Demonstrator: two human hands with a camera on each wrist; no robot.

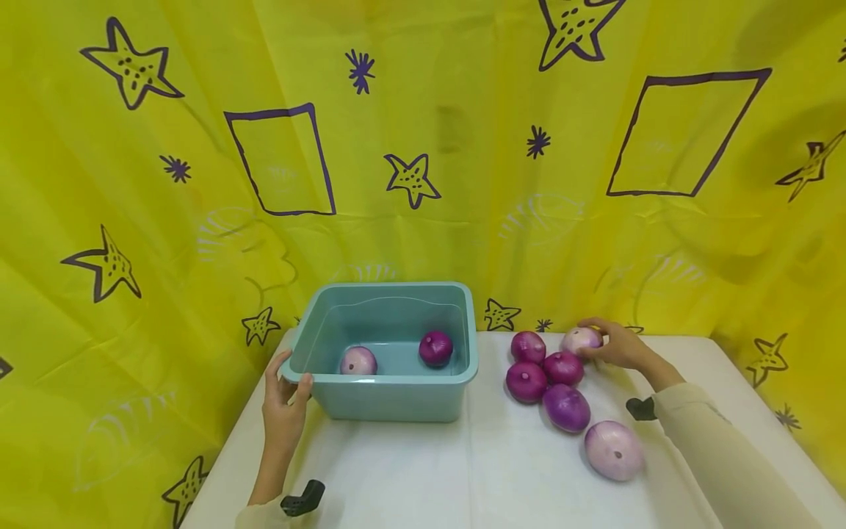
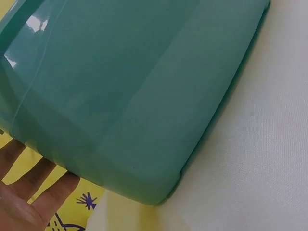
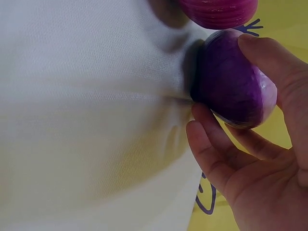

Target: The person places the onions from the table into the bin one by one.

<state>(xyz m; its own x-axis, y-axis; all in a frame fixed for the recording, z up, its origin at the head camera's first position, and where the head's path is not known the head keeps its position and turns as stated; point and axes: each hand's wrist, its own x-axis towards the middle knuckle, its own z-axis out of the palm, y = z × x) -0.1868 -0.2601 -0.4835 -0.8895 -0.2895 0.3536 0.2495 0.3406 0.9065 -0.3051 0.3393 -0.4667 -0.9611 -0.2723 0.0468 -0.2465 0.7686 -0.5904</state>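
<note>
My left hand [image 1: 284, 408] holds the left front corner of a teal plastic bin [image 1: 390, 400], thumb at the front rim. In the left wrist view, its fingers [image 2: 55, 195] touch the bin's outer wall [image 2: 120, 106]. A pale onion [image 1: 359, 361] and a dark purple onion [image 1: 436, 348] lie inside the bin. At the back right, my right hand [image 1: 617, 347] grips a pale-topped onion [image 1: 580, 340] between thumb and fingers. The right wrist view shows this onion [image 3: 233, 79] with a purple side, near the white tabletop.
Beside the held onion sit several purple onions [image 1: 526, 382] in a cluster. A larger pale onion [image 1: 614, 450] lies nearer the front right of the white table [image 1: 410, 470]. A yellow curtain [image 1: 463, 242] with drawn stars hangs directly behind the table.
</note>
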